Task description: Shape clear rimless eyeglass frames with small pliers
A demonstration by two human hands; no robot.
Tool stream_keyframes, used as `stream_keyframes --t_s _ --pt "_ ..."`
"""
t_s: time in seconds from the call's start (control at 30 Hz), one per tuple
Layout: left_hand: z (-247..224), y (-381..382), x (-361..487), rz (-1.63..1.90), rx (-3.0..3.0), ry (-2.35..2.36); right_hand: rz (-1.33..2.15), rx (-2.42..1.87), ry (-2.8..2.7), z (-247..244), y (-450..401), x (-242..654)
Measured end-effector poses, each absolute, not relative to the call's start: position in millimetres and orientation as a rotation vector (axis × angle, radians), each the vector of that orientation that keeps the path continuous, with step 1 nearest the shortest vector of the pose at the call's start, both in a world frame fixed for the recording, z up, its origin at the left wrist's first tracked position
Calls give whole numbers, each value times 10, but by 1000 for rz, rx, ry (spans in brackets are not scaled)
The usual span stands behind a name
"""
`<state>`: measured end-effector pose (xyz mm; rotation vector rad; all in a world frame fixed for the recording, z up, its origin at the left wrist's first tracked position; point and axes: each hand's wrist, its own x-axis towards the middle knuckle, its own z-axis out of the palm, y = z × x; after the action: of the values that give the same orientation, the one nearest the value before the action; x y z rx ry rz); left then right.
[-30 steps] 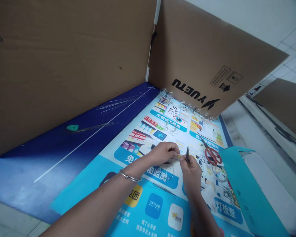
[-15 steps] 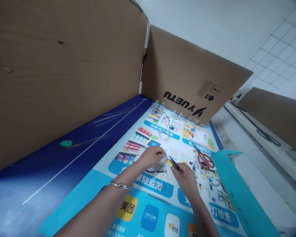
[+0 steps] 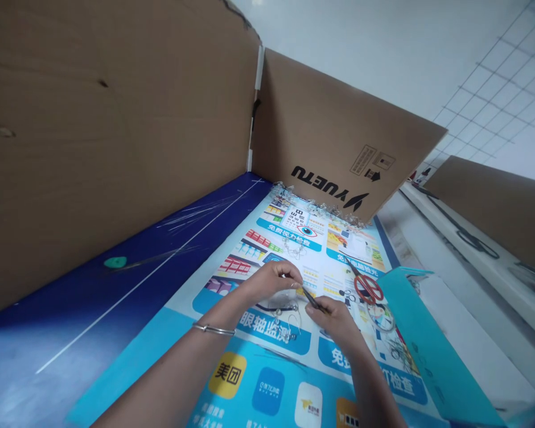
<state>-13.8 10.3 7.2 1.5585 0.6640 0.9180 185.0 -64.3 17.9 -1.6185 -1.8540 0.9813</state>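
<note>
Two cardboard panels [image 3: 116, 119] stand at the left and far sides of a printed banner [image 3: 134, 362], and a teal folder [image 3: 428, 339] lies along its right edge. Red-handled scissors [image 3: 368, 289] lie near the folder, with a small wire tangle [image 3: 395, 351] just below them. A glittering heap of wire and beads [image 3: 321, 209] sits against the far panel, so much of that pile lies apart from the hands. One looped beaded strand [image 3: 276, 309] lies out on the banner beneath them. The left hand [image 3: 271, 279], a bangle [image 3: 213, 329] on its wrist, has its fingertips drawn together on something too small to tell. The right hand [image 3: 334, 324] has its fingers closed on a black pointed tool [image 3: 312, 299], whose tip nearly meets the left fingertips. The blue banner offers room to the left; the folder edge lies nearer on the right.
</note>
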Motion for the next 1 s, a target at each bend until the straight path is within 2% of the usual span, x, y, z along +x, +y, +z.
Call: stream_keyframes --t_s 0.13,0.33,1.0 --pt "100 68 -153 872 1530 572 1139 -1544 -1861 201 -664 1838" --pt "123 48 -161 798 1518 578 1175 -1516 -1876 218 -676 1759" --pt "93 42 -163 626 1273 533 1097 -1609 -1775 177 -634 1781"
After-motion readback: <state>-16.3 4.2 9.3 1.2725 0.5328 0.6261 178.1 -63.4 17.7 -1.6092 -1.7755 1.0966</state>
